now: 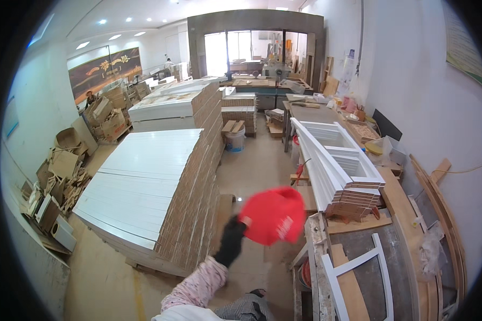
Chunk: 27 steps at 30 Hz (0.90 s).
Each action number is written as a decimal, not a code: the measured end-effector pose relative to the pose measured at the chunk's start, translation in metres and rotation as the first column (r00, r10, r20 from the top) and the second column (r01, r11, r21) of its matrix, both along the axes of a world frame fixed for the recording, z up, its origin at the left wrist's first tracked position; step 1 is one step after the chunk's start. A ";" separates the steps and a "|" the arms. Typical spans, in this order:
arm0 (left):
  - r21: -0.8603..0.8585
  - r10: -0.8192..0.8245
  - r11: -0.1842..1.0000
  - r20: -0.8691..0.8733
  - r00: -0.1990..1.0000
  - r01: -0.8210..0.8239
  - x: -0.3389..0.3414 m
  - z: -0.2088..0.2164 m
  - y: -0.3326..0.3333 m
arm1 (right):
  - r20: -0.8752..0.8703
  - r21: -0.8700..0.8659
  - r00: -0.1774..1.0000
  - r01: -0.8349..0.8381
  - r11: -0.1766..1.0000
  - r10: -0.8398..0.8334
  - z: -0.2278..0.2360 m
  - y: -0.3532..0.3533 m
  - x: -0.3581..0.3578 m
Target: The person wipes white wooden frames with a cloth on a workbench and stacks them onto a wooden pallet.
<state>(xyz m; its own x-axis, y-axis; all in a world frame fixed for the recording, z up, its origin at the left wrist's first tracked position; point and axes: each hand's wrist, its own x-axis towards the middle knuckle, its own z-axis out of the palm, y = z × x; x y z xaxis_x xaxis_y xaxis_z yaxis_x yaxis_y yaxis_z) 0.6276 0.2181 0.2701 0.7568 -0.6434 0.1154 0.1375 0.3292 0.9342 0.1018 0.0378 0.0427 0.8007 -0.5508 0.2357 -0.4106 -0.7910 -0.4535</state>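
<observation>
My left hand (231, 240), in a black glove below a pink patterned sleeve, is closed on the edge of a red cap (273, 215) with pale lettering. The cap looks slightly smeared by motion and hangs over the aisle floor, between the stack of white boards (139, 179) and the workbench (317, 265). Nowhere in the picture does my right hand show.
White frames (334, 160) lie stacked on the bench, with one loose white frame (359, 265) nearer me. A bucket (234, 140) stands farther down the aisle. Scrap wood and cardboard (64, 166) pile along the left wall. A large machine (273, 88) fills the far end.
</observation>
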 end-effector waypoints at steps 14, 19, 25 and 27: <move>-0.264 0.078 0.938 -0.470 0.879 -0.224 0.363 -0.021 0.040 | -0.016 0.074 0.931 0.365 0.928 -0.365 -0.035 -0.027 0.048; -0.131 -0.515 0.857 -0.158 0.842 0.499 0.127 0.058 -0.299 | 0.074 0.047 0.380 0.922 0.384 -0.922 -0.030 0.136 -0.062; 0.398 -0.870 0.487 0.300 0.391 0.777 -0.051 0.037 -0.266 | -0.012 0.111 -0.215 0.970 -0.215 -0.976 0.021 0.265 -0.069; 0.464 -0.844 0.494 0.458 0.279 0.735 -0.058 0.030 -0.246 | -0.036 0.199 -0.219 0.955 -0.222 -0.975 0.029 0.259 -0.055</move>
